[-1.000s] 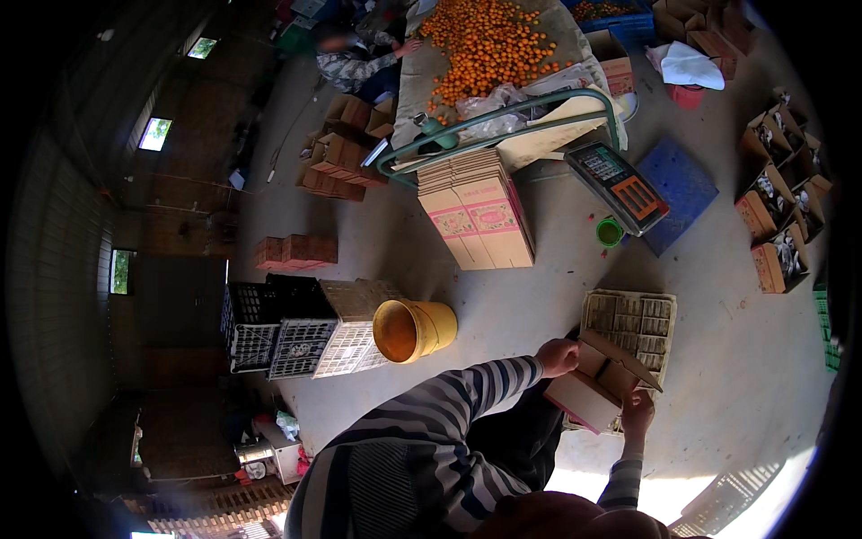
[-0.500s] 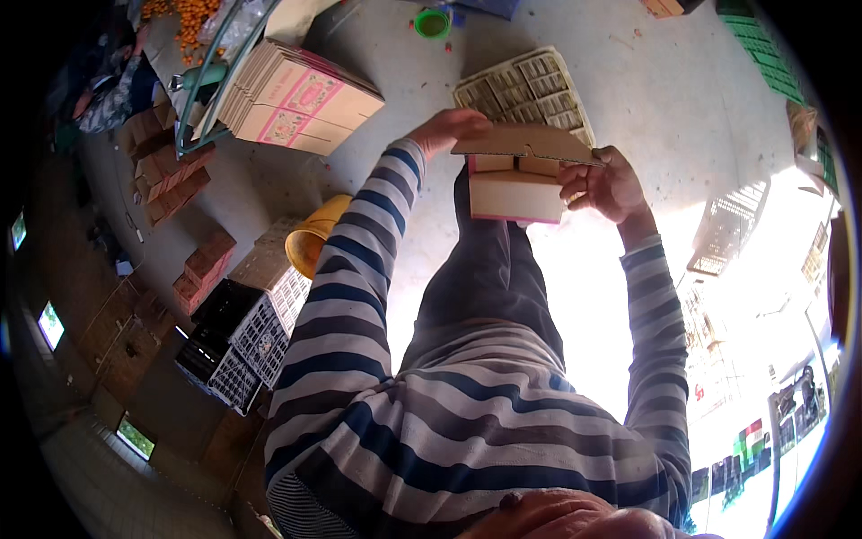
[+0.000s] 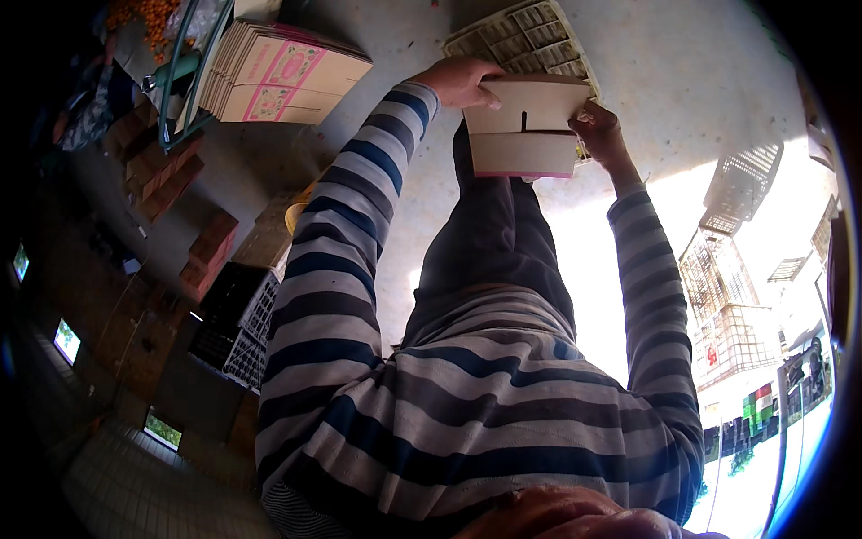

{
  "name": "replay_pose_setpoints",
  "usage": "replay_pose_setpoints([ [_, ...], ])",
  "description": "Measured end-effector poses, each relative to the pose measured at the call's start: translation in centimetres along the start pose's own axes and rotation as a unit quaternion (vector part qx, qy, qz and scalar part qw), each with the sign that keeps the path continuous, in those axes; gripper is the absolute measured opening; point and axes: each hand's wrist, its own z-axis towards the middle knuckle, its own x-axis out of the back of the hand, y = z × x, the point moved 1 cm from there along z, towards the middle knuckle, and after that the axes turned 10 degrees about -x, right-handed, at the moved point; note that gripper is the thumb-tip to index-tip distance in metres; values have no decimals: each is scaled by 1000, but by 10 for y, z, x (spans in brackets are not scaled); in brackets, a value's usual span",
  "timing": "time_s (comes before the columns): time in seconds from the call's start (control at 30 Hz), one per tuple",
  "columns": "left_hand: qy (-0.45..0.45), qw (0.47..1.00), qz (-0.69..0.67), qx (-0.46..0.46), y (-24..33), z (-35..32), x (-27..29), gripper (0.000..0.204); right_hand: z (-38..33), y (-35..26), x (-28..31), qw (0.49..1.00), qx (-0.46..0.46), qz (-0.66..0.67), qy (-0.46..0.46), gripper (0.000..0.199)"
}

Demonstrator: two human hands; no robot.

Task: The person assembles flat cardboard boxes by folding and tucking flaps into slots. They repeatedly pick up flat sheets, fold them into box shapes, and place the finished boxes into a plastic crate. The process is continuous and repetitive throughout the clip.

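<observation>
A brown cardboard box [image 3: 523,154] with a pink lower edge is in front of my legs. Its wide far flap [image 3: 503,101] lies over the top, and a dark slot shows near the flap's middle. My left hand [image 3: 461,83] grips the flap at its far left corner, thumb on top. At the flap's right edge, my right hand [image 3: 600,135] is closed with curled fingers on the cardboard. The inside of the box is hidden under the flap. Just beyond the box lies a pale slatted plastic crate [image 3: 516,40], partly covered by it.
Flattened printed cartons [image 3: 296,76] are stacked at the upper left beside a green metal frame [image 3: 168,99]. Black crates [image 3: 247,346], a yellow bucket [image 3: 294,216] and reddish-brown boxes [image 3: 208,251] stand at left. Wire crates [image 3: 725,305] sit in bright sunlight on the right.
The far flap has turned from nearly edge-on to lying flat across the box, covering the opening. Both hands and the box are higher in the picture, and my right fingers have curled in.
</observation>
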Motion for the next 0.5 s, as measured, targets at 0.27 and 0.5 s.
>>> replay_pose_setpoints([
  [0.27,73,963,261,-4,28,-9,-41,52,-9,2,13,996,-56,-74,7,25],
  [0.5,124,957,261,-13,34,-5,-39,49,41,-34,8,956,-265,-103,63,67],
])
